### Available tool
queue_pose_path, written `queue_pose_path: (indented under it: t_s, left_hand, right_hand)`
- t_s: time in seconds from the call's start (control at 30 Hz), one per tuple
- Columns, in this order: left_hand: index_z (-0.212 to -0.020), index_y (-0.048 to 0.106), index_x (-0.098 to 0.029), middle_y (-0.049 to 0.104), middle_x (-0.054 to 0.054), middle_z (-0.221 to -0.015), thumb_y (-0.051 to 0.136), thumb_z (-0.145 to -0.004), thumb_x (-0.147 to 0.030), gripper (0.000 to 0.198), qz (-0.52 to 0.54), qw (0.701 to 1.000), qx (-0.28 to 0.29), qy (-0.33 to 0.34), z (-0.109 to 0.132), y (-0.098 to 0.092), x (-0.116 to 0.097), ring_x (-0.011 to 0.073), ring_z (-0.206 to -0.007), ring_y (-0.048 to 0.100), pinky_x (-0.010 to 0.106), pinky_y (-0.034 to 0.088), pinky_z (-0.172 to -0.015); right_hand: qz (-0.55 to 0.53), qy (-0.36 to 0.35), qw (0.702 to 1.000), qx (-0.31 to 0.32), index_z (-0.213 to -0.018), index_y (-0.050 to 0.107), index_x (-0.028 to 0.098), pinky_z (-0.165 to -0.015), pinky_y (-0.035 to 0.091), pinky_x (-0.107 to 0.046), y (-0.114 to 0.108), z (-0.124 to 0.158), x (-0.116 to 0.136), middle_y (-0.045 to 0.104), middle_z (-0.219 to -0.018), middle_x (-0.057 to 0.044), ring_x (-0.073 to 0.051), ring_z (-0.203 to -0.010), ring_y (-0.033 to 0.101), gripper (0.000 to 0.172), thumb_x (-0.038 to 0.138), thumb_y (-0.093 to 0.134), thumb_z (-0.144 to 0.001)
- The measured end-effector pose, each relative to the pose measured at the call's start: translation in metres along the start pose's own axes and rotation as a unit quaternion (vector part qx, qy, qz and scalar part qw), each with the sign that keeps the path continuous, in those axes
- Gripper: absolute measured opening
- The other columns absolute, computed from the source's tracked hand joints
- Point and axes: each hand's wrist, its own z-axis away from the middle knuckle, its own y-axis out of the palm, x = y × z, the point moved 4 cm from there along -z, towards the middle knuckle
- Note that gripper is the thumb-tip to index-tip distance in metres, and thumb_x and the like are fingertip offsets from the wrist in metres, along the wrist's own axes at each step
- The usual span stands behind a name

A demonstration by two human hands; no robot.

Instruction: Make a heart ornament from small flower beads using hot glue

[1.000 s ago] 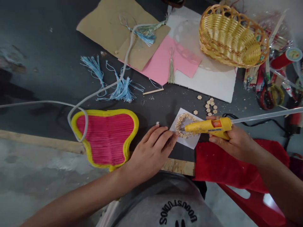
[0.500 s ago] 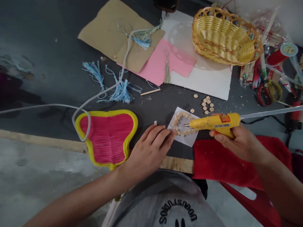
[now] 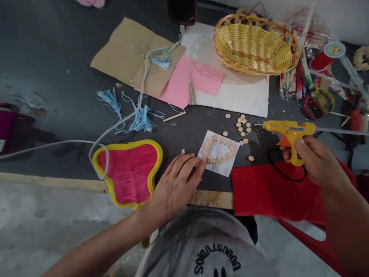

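In my right hand (image 3: pixel 319 157) is a yellow hot glue gun (image 3: pixel 291 130), held by its handle above the right side of the table with its nozzle pointing left. My left hand (image 3: pixel 183 175) lies palm down, its fingertips touching the left edge of a small white paper square (image 3: pixel 226 169). On that paper, small pale flower-shaped beads form a closed ring (image 3: pixel 220 161). Loose flower beads (image 3: pixel 243 125) are scattered just beyond it, between the paper and the gun's nozzle.
A pink, yellow-rimmed fan shape (image 3: pixel 129 173) lies left, crossed by a grey cord (image 3: pixel 99 138). Behind are blue tassels (image 3: pixel 141 119), brown paper (image 3: pixel 127 54), pink paper (image 3: pixel 175 86) and a wicker basket (image 3: pixel 256 46). Scissors (image 3: pixel 317 104) and red cloth (image 3: pixel 265 188) are right.
My right hand has drawn the glue gun rightward, off the bead ring, uncovering the ring and more loose beads. My left hand stays at the paper's edge. The view has shifted slightly.
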Motion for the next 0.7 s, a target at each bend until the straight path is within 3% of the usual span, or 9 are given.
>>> queue_pose_path:
  t_s: [0.1, 0.2, 0.27, 0.3, 0.33, 0.4, 0.53, 0.7]
  left_hand:
    - [-0.136, 0.054, -0.009, 0.059, 0.015, -0.12, 0.058, -0.092, -0.015, 0.044, 0.004, 1.0, 0.004, 0.004, 0.001, 0.0, 0.001, 0.0312, -0.12, 0.053, 0.051, 0.047, -0.109]
    - [-0.138, 0.052, -0.009, 0.06, 0.015, -0.121, 0.058, -0.092, -0.015, 0.046, 0.014, 1.0, 0.008, 0.002, 0.002, -0.001, 0.003, 0.0311, -0.12, 0.053, 0.05, 0.048, -0.107]
    - [-0.137, 0.053, -0.009, 0.061, 0.015, -0.121, 0.058, -0.093, -0.016, 0.045, 0.028, 1.0, 0.005, -0.001, 0.002, -0.002, 0.005, 0.0303, -0.12, 0.054, 0.049, 0.049, -0.107]
    - [-0.135, 0.054, -0.009, 0.062, 0.015, -0.121, 0.058, -0.093, -0.017, 0.043, 0.032, 0.999, 0.002, -0.001, 0.001, -0.003, 0.007, 0.03, -0.121, 0.054, 0.049, 0.05, -0.107]
    - [-0.133, 0.056, -0.009, 0.063, 0.014, -0.121, 0.058, -0.093, -0.017, 0.041, 0.035, 0.999, -0.002, 0.002, 0.0, -0.004, 0.009, 0.0296, -0.121, 0.055, 0.048, 0.049, -0.107]
    - [-0.128, 0.06, -0.01, 0.064, 0.013, -0.122, 0.057, -0.094, -0.017, 0.035, 0.034, 0.999, -0.005, 0.017, -0.001, -0.006, 0.013, 0.0288, -0.122, 0.055, 0.048, 0.049, -0.108]
    - [-0.123, 0.064, -0.011, 0.065, 0.012, -0.127, 0.055, -0.095, -0.017, 0.029, 0.044, 0.997, 0.006, 0.06, -0.001, -0.005, 0.022, 0.0265, -0.123, 0.056, 0.047, 0.048, -0.11]
    - [-0.123, 0.063, -0.01, 0.066, 0.013, -0.126, 0.056, -0.096, -0.022, 0.03, 0.048, 0.994, 0.003, 0.097, 0.0, -0.004, 0.028, 0.0268, -0.123, 0.058, 0.047, 0.048, -0.109]
  right_hand:
    - [0.156, -0.042, 0.986, -0.051, -0.089, 0.064, 0.027, -0.059, 0.048, -0.036, -0.012, 0.002, 0.002, 0.07, -0.076, -0.008, -0.024, -0.069, 0.066, 0.041, 0.066, 0.052, -0.089]
    - [0.359, -0.121, 0.915, -0.141, -0.101, 0.065, 0.028, -0.073, 0.05, -0.043, -0.017, 0.017, 0.023, 0.072, -0.098, -0.012, -0.03, -0.089, 0.068, 0.027, 0.05, 0.05, -0.095]
    - [0.394, -0.212, 0.877, -0.178, -0.102, 0.065, 0.026, -0.081, 0.052, -0.045, -0.004, 0.03, 0.044, 0.072, -0.102, -0.011, -0.031, -0.096, 0.067, 0.02, 0.039, 0.051, -0.097]
    - [0.376, -0.282, 0.859, -0.2, -0.098, 0.066, 0.025, -0.08, 0.053, -0.043, 0.007, 0.039, 0.056, 0.073, -0.093, -0.009, -0.028, -0.089, 0.068, 0.016, 0.038, 0.057, -0.094]
    - [0.367, -0.297, 0.867, -0.156, -0.103, 0.065, 0.024, -0.087, 0.052, -0.043, 0.025, 0.044, 0.063, 0.073, -0.099, -0.009, -0.026, -0.093, 0.068, 0.013, 0.031, 0.059, -0.094]
    - [0.313, -0.363, 0.867, -0.134, -0.099, 0.067, 0.024, -0.084, 0.052, -0.039, 0.061, 0.056, 0.081, 0.072, -0.091, -0.004, -0.022, -0.087, 0.066, 0.011, 0.026, 0.067, -0.088]
    - [0.277, -0.331, 0.898, -0.085, -0.096, 0.067, 0.023, -0.09, 0.047, -0.044, 0.131, 0.065, 0.1, 0.069, -0.111, -0.007, -0.027, -0.108, 0.058, 0.012, 0.033, 0.068, -0.088]
    - [0.268, -0.276, 0.912, -0.144, -0.085, 0.064, 0.024, -0.095, 0.04, -0.046, 0.165, 0.06, 0.104, 0.069, -0.116, -0.006, -0.028, -0.113, 0.053, 0.016, 0.039, 0.068, -0.087]
